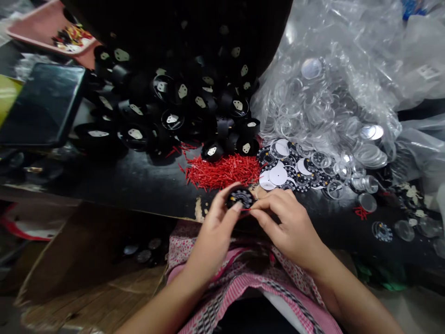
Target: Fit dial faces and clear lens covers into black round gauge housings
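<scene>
My left hand (219, 218) grips a round black gauge (239, 198) with a printed dial face, its thumb over the near edge. In a pinch between thumb and forefinger, my right hand (283, 220) has a small red pointer needle (246, 209), held against the dial's near right side. Just beyond the hands lies a heap of red needles (222, 171). To its right are loose dial discs (278, 175), some black side up and some white. Black round housings (174, 120) are piled behind the needles.
Clear plastic lenses (306, 106) spill from a plastic bag (365, 55) at the right. A dark tablet-like panel (43, 104) stands at left, near a pink tray (38, 28) of small parts. Below the table edge sits an open cardboard box (93, 287) with several round pieces inside.
</scene>
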Demonstrator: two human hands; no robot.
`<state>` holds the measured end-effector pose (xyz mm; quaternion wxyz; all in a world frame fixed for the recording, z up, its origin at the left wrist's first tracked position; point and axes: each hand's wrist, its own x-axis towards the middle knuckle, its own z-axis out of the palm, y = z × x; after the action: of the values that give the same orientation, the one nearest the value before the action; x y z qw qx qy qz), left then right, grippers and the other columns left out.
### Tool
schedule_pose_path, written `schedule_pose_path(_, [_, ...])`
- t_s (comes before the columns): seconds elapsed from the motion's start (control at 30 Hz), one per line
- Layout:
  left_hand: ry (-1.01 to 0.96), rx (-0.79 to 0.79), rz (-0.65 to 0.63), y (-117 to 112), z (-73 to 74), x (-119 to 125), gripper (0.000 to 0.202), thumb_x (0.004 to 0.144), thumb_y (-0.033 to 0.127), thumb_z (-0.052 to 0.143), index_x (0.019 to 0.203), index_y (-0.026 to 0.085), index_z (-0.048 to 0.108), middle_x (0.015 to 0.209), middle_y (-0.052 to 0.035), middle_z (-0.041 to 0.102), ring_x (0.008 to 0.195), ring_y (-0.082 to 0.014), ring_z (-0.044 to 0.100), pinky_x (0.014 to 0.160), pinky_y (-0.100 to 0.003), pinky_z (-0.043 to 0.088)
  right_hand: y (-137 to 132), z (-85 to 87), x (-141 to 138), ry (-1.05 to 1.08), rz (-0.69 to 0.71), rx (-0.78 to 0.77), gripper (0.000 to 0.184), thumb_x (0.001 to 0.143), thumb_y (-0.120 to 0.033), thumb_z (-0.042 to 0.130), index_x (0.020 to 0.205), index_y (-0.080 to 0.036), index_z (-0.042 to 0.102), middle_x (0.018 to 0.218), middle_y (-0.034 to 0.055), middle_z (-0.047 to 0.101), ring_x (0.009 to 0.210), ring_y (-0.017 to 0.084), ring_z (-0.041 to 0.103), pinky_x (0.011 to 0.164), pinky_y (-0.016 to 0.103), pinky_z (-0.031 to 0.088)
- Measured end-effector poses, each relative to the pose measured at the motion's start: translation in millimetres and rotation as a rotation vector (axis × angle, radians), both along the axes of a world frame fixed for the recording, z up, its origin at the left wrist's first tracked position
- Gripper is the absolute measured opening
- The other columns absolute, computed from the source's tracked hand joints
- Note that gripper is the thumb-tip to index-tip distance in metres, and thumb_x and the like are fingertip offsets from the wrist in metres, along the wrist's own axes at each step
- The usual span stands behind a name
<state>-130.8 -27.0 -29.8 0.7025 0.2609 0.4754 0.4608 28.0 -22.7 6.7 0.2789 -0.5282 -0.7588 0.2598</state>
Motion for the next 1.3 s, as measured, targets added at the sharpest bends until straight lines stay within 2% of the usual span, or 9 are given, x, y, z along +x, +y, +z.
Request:
schedule_pose_path(0.07, [0.050, 0.025, -0.085, 3, -1.7, 3, 0.030, 0.089, 0.031, 0.064, 0.119, 0.029, 0.063, 0.123, -0.0028, 0.068, 0.120, -0.0243, 0.061, 0.106, -0.039, 0.047, 2, 2.2, -2, -0.037, -0.013, -0.002, 0.013, 0.097, -0.020, 0.053, 0.088, -0.019, 0.062, 0.087, 0.0029, 0.065, 0.087, 0.018, 0.059, 0.078, 0.035, 0.036])
schedule_pose_path(0.17, [0.097, 0.069, -0.115, 4, -2.0, 6, 0.026, 0.089, 0.029, 0.064, 0.115, 0.026, 0.064, 0.122, -0.0041, 0.069, 0.119, -0.0236, 0.061, 0.105, -0.038, 0.047, 3, 4.3, -2, -0.065, -0.032, -0.046, 0.013, 0.095, -0.017, 0.054, 0.084, -0.019, 0.060, 0.084, 0.0014, 0.064, 0.084, 0.018, 0.058, 0.076, 0.034, 0.034])
schedule_pose_path(0.5, [0.141, 0.165, -0.080, -2, 3.6, 4, 0.021, 0.088, 0.027, 0.065, 0.109, 0.027, 0.064, 0.118, -0.0012, 0.071, 0.118, -0.0193, 0.062, 0.102, -0.030, 0.048, 0, 12.0, -3, -0.020, -0.067, -0.118, 0.015, 0.095, -0.017, 0.054, 0.081, -0.020, 0.056, 0.086, 0.0006, 0.063, 0.083, 0.018, 0.056, 0.077, 0.034, 0.034])
schedule_pose_path(0.87, [0.462, 0.342, -0.075, -3, 8.2, -3, 0.028, 0.083, 0.016, 0.063, 0.109, 0.025, 0.066, 0.107, 0.0002, 0.073, 0.101, -0.0185, 0.068, 0.093, -0.031, 0.053, -7, 8.3, -12, 0.023, -0.097, -0.098, 0.021, 0.094, -0.017, 0.055, 0.074, -0.020, 0.051, 0.082, 0.0002, 0.063, 0.076, 0.016, 0.055, 0.072, 0.030, 0.036])
schedule_pose_path(1.0, [0.297, 0.200, -0.185, 3, 6.6, -6, 0.024, 0.088, 0.023, 0.060, 0.112, 0.024, 0.064, 0.116, -0.0022, 0.071, 0.108, -0.0200, 0.066, 0.099, -0.034, 0.051, -2, 7.4, -8, -0.047, -0.085, -0.102, 0.024, 0.091, -0.018, 0.059, 0.069, -0.020, 0.051, 0.073, -0.0012, 0.060, 0.070, 0.015, 0.054, 0.069, 0.030, 0.035])
schedule_pose_path(1.1, [0.087, 0.069, -0.237, 7, 4.7, -7, 0.032, 0.090, 0.029, 0.061, 0.122, 0.027, 0.060, 0.125, -0.0026, 0.068, 0.117, -0.0218, 0.063, 0.105, -0.038, 0.048, 3, 5.6, -4, -0.081, -0.023, 0.024, 0.005, 0.092, -0.018, 0.058, 0.089, -0.018, 0.062, 0.085, 0.0018, 0.066, 0.082, 0.017, 0.060, 0.075, 0.033, 0.037])
schedule_pose_path(1.13, [0.062, 0.052, -0.242, 8, 4.5, -8, 0.036, 0.089, 0.029, 0.062, 0.125, 0.028, 0.059, 0.126, -0.0023, 0.068, 0.119, -0.0224, 0.062, 0.106, -0.038, 0.046, 5, 4.4, -3, -0.104, -0.002, 0.070, 0.008, 0.092, -0.016, 0.056, 0.097, -0.017, 0.063, 0.090, 0.0030, 0.067, 0.086, 0.018, 0.060, 0.078, 0.033, 0.037])
schedule_pose_path(1.2, [0.098, 0.045, -0.245, 8, 4.6, -8, 0.038, 0.088, 0.030, 0.064, 0.127, 0.029, 0.061, 0.128, -0.0023, 0.067, 0.124, -0.0240, 0.058, 0.110, -0.040, 0.043, 8, 1.5, -3, -0.189, 0.029, 0.149, 0.011, 0.093, -0.014, 0.053, 0.097, -0.015, 0.064, 0.090, 0.0046, 0.068, 0.088, 0.020, 0.061, 0.079, 0.035, 0.036])
schedule_pose_path(1.3, [0.199, 0.033, -0.197, 4, 3.8, -4, 0.038, 0.087, 0.037, 0.066, 0.124, 0.029, 0.066, 0.129, -0.0028, 0.067, 0.130, -0.0274, 0.054, 0.113, -0.044, 0.040, 12, -0.6, -6, -0.304, 0.046, 0.241, 0.014, 0.092, -0.014, 0.051, 0.082, -0.014, 0.062, 0.079, 0.0048, 0.064, 0.079, 0.020, 0.058, 0.075, 0.036, 0.035])
